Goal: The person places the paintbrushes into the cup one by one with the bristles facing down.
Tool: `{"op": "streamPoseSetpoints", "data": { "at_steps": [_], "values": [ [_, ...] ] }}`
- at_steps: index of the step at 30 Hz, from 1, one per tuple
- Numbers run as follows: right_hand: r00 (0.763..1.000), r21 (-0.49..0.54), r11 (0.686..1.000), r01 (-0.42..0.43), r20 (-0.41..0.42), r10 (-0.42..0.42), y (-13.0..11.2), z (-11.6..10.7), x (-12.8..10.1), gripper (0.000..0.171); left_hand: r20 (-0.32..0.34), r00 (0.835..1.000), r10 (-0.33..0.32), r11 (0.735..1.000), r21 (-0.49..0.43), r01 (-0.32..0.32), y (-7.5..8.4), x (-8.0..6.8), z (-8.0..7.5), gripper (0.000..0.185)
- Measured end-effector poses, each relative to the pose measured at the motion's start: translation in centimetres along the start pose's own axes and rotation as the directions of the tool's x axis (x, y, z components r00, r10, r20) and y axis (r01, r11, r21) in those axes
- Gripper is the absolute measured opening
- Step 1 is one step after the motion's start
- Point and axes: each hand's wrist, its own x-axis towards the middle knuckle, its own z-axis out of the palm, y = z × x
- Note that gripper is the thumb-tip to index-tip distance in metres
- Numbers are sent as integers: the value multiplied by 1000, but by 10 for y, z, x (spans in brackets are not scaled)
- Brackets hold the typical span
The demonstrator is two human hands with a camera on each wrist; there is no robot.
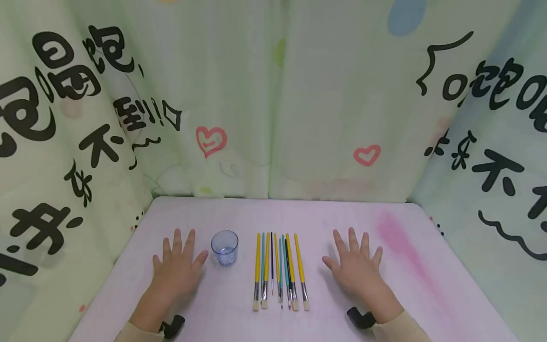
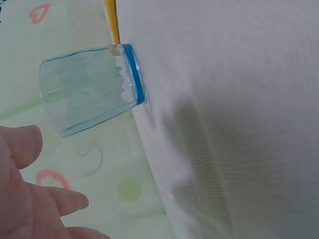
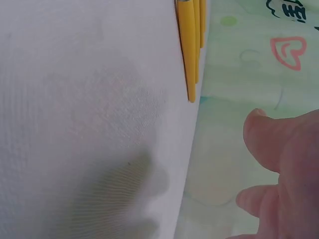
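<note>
My left hand [image 1: 178, 262] lies flat on the table, fingers spread, holding nothing. Just to its right stands a small clear blue glass [image 1: 224, 247], upright; the left wrist view shows the glass [image 2: 89, 95] close beyond my fingers [image 2: 30, 199]. In the middle lies a row of several paintbrushes [image 1: 279, 270] with yellow, teal and black handles, bristles toward me. My right hand [image 1: 358, 264] rests flat and spread to the right of the brushes, empty. In the right wrist view yellow brush handles [image 3: 191, 45] lie ahead of my fingers [image 3: 279, 169].
The table [image 1: 239, 323] has a pale pinkish-white cloth with a pink smear [image 1: 401, 247] at the right. Printed fabric walls [image 1: 273, 95] with black characters and red hearts close in the back and both sides.
</note>
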Motion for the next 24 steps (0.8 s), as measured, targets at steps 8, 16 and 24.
{"op": "streamPoseSetpoints", "data": {
  "at_steps": [8, 16, 24],
  "values": [
    [997, 105, 994, 30, 68, -37, -2, -10, 8, 87, 28, 999, 24, 991, -133, -20, 4, 7, -9, 78],
    [991, 259, 961, 100, 61, -120, 1, -12, 14, 90, -1, 1000, 23, 967, -253, -23, 4, 12, -13, 67],
    [995, 350, 934, 73, 40, -92, -2, -13, 20, 90, -33, 995, -91, 885, -460, 65, 9, 12, -18, 50]
  ]
}}
